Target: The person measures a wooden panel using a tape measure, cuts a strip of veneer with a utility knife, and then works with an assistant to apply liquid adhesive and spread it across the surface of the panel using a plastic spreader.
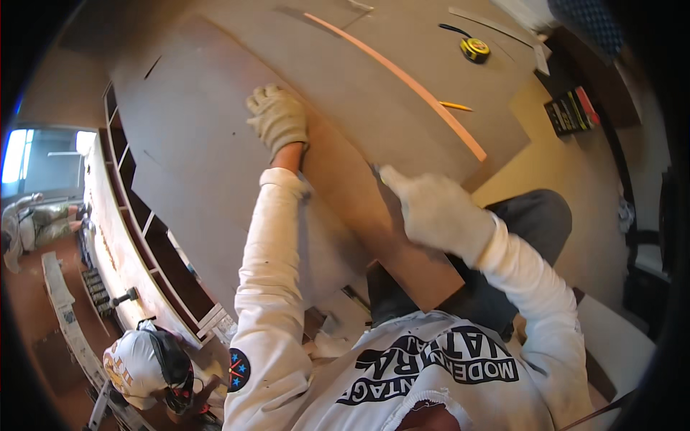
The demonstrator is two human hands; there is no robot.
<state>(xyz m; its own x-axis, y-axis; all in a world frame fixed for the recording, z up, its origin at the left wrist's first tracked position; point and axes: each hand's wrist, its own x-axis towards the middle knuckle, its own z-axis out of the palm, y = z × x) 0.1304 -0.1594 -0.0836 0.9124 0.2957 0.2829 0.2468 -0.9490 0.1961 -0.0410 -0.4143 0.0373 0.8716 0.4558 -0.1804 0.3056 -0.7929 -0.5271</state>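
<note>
two gloved hands, fingers [267,108] flat (board [201,144])

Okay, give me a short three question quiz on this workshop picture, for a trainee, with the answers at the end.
1. True or false: the left hand rests flat on the brown board.
2. Which lies nearer the tape measure: A, the pencil, or B, the shelf unit?
3. What covers both hands?

Key
1. True.
2. A, the pencil.
3. Light work gloves; the right hand is at the board's near edge, and its grip cannot be told.
</note>
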